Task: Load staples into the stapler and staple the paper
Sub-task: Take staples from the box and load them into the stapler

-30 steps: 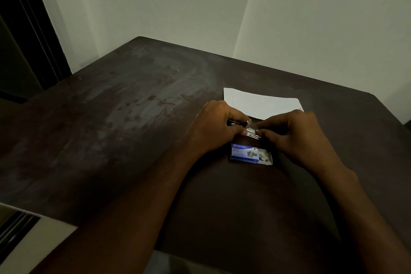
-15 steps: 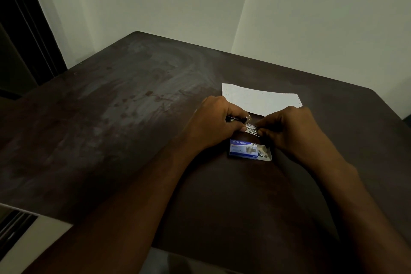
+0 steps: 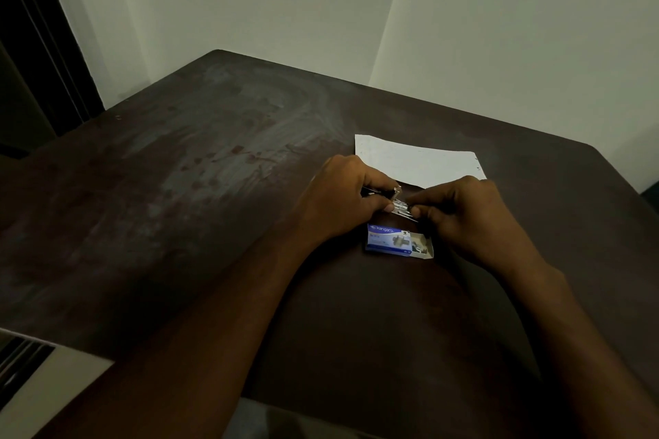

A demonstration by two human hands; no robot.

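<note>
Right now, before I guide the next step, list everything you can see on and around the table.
table: one, dark brown with pale smears, fills the view
paper: one sheet, white, flat on the table beyond the hands
staple box: one, blue and white, right end open, on the table just in front of the hands
stapler: one, dark with metal parts, mostly hidden inside the left hand
staples: silver strip, count unclear, pinched between both hands
walls: two, pale, meeting in a corner behind the table
left hand: one, closed on the stapler
right hand: one, fingertips pinching the staples
</note>
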